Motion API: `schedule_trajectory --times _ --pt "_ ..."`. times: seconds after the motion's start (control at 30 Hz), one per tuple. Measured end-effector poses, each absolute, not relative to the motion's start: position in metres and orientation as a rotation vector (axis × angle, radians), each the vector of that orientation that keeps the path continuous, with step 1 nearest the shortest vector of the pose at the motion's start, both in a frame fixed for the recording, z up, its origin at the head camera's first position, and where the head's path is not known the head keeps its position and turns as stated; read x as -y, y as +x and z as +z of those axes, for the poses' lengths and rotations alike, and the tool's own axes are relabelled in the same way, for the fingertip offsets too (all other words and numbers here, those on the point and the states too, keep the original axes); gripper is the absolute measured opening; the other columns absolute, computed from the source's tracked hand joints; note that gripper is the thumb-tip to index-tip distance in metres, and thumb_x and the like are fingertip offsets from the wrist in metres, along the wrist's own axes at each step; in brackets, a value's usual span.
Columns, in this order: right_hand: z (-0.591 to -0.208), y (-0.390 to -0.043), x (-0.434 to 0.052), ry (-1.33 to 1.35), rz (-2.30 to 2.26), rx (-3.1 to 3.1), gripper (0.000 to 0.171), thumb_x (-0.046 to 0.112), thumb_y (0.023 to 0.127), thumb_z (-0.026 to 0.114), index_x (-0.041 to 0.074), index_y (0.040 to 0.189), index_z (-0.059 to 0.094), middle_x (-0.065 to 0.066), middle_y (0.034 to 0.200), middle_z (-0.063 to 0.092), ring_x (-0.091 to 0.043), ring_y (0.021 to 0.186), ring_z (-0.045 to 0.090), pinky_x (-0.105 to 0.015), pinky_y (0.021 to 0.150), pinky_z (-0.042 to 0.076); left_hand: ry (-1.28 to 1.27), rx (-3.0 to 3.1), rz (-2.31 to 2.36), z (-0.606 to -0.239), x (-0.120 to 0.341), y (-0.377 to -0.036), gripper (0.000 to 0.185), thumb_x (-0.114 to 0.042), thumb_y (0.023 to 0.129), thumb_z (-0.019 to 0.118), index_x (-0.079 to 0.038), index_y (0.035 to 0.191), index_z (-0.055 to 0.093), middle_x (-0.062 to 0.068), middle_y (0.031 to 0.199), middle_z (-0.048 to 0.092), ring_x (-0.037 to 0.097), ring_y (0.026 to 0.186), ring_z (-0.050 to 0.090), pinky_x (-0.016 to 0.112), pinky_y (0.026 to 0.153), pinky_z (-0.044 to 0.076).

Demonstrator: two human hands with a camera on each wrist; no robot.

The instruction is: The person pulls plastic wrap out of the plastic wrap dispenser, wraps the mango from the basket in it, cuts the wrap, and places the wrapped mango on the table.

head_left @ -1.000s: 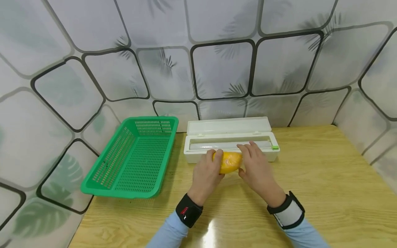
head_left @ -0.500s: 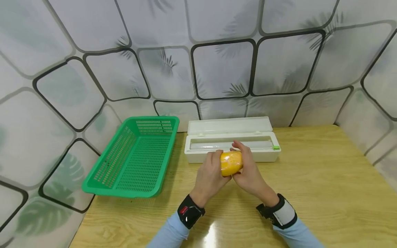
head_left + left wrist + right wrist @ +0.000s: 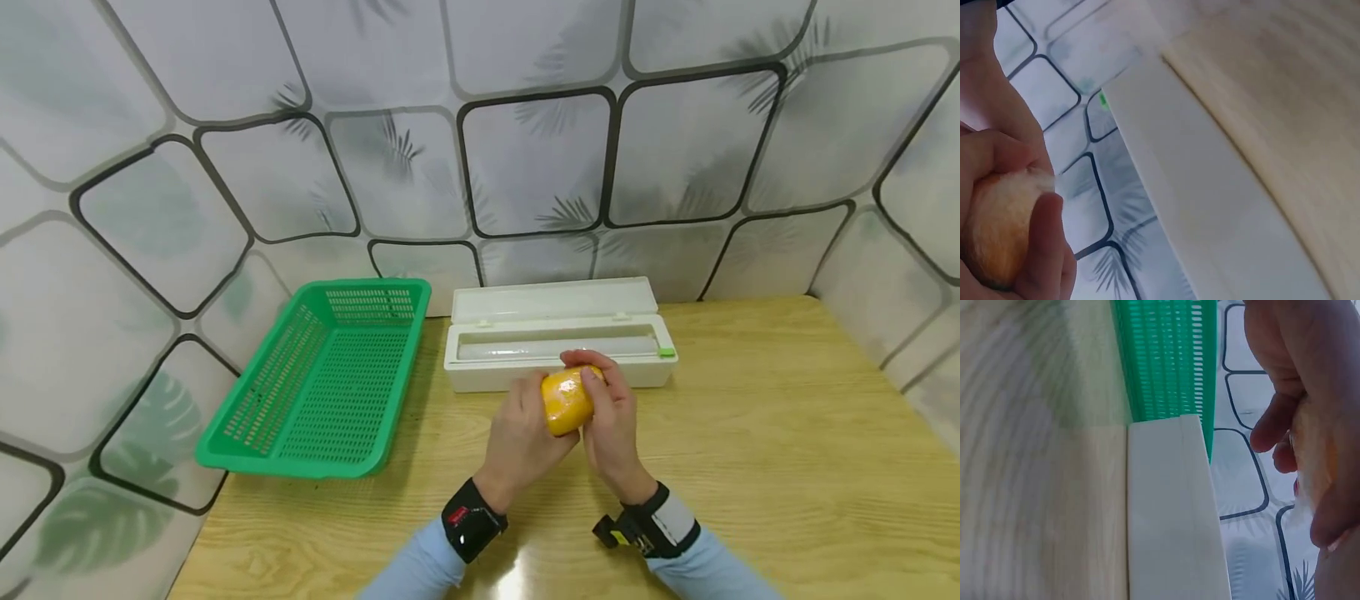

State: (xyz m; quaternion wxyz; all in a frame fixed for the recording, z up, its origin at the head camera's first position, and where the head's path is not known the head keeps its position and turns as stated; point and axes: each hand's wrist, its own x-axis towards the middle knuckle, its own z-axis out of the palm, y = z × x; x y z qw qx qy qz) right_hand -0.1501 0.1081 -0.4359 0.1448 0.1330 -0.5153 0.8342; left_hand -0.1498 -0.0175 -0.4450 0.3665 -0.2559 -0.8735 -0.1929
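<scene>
Wooden bench (image 3: 787, 467) bounded at the back and along the left by the tiled wall (image 3: 540, 158), with the wall also closing in past the right corner. Broad bare wood to the right and toward the near edge; tighter on the left, where the green basket (image 3: 330, 375) sits slightly askew, its near left corner close to the bench edge. Probably parked there within easy reach of the hands.

White wrap dispenser box (image 3: 558, 354) set lengthwise just in front of the back wall, just beside the basket, lid tilted back against the tiles so the roll trough lies exposed; small green slider at its right end. Narrow strip of bench between box and hands.

Yellow fruit (image 3: 567, 400) raised off the bench just in front of the dispenser, glossy as if covered in clear film, though not certain. Gripped from both sides: left hand (image 3: 521, 437) curled around its left flank and underside, right hand (image 3: 611, 421) curled over its top and right flank, fingertips reaching the far side. Two-sided grip likely meant to keep the covering pressed tight against the skin. Wrist views confirm fingers bent around the fruit (image 3: 997, 237), with pale film bunched at the fingertips.
</scene>
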Motion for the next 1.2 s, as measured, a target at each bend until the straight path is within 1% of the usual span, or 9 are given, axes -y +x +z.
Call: schedule_trajectory --times 0.07,0.23,0.37,0.5,0.67,0.73,0.83,1.0,1.2 --pt "-0.435 -0.147 -0.106 0.311 2.392 1.472 0.029 0.012 0.106 0.041 -0.005 0.124 0.056 -0.006 0.12 0.061 -0.024 0.115 0.054 -0.028 0.101 0.046 -0.674 2.276 -0.56 -0.446 0.016 -0.148 0.075 -0.034 0.059 0.092 0.003 0.113 0.056 0.012 0.094 0.063 0.018 0.073 0.062 0.025 0.064 0.057" --pt "-0.426 -0.14 -0.111 0.41 2.34 1.525 0.044 0.018 0.109 0.03 -0.008 0.139 0.049 -0.004 0.132 0.059 -0.02 0.127 0.05 -0.026 0.108 0.04 -0.736 2.35 -0.98 -0.443 0.018 -0.146 0.07 -0.029 0.064 0.09 0.001 0.116 0.055 0.01 0.096 0.065 0.016 0.076 0.064 0.022 0.069 0.055" --pt "-0.416 -0.144 -0.12 0.561 2.432 1.496 0.041 0.014 0.108 0.035 -0.006 0.142 0.045 -0.004 0.13 0.063 -0.018 0.124 0.056 -0.028 0.107 0.043 -0.824 2.372 -1.089 -0.435 0.023 -0.145 0.068 -0.024 0.066 0.086 0.0 0.12 0.053 0.008 0.099 0.065 0.014 0.077 0.063 0.019 0.069 0.054" --pt "-0.412 -0.151 -0.127 0.585 2.503 1.514 0.034 0.001 0.103 0.045 -0.007 0.136 0.05 -0.008 0.122 0.067 -0.021 0.116 0.063 -0.033 0.098 0.051 -0.91 2.431 -0.963 -0.429 0.027 -0.146 0.071 -0.025 0.067 0.086 0.0 0.124 0.052 0.008 0.101 0.064 0.014 0.077 0.062 0.017 0.067 0.052" --pt "-0.415 -0.145 -0.125 0.47 2.398 1.548 0.025 -0.009 0.096 0.053 -0.015 0.119 0.06 -0.008 0.106 0.074 -0.023 0.108 0.069 -0.034 0.093 0.054 -0.959 2.54 -1.08 -0.426 0.025 -0.143 0.068 -0.027 0.069 0.084 -0.003 0.123 0.052 0.001 0.095 0.063 0.006 0.073 0.058 0.012 0.063 0.047" --pt "-0.414 -0.142 -0.126 0.477 2.384 1.5 0.021 -0.011 0.094 0.053 -0.015 0.112 0.064 -0.01 0.1 0.075 -0.024 0.104 0.071 -0.034 0.092 0.054 -0.959 2.577 -1.159 -0.422 0.022 -0.142 0.066 -0.028 0.069 0.083 -0.004 0.123 0.052 -0.001 0.092 0.061 0.003 0.07 0.056 0.01 0.06 0.046" --pt "-0.412 -0.139 -0.129 0.545 2.362 1.46 0.024 -0.014 0.093 0.049 -0.011 0.105 0.069 -0.012 0.101 0.075 -0.022 0.1 0.072 -0.033 0.091 0.055 -0.955 2.62 -1.277 -0.415 0.019 -0.14 0.063 -0.029 0.07 0.083 -0.007 0.121 0.053 -0.005 0.09 0.06 0.0 0.068 0.055 0.011 0.057 0.047" --pt "-0.413 -0.136 -0.127 0.7 2.291 1.45 0.028 -0.017 0.091 0.046 -0.01 0.104 0.07 -0.011 0.105 0.075 -0.021 0.094 0.072 -0.032 0.088 0.056 -0.985 2.63 -1.595 -0.415 0.023 -0.138 0.053 -0.024 0.072 0.08 -0.015 0.117 0.054 -0.008 0.087 0.061 0.001 0.067 0.058 0.018 0.057 0.052" --pt "-0.413 -0.136 -0.118 0.792 2.243 1.338 0.03 -0.023 0.088 0.044 -0.013 0.101 0.07 -0.013 0.099 0.075 -0.021 0.091 0.072 -0.03 0.083 0.058 -1.029 2.619 -1.796 -0.414 0.031 -0.139 0.056 -0.021 0.072 0.081 -0.015 0.121 0.053 -0.007 0.09 0.063 0.003 0.071 0.061 0.023 0.061 0.055"
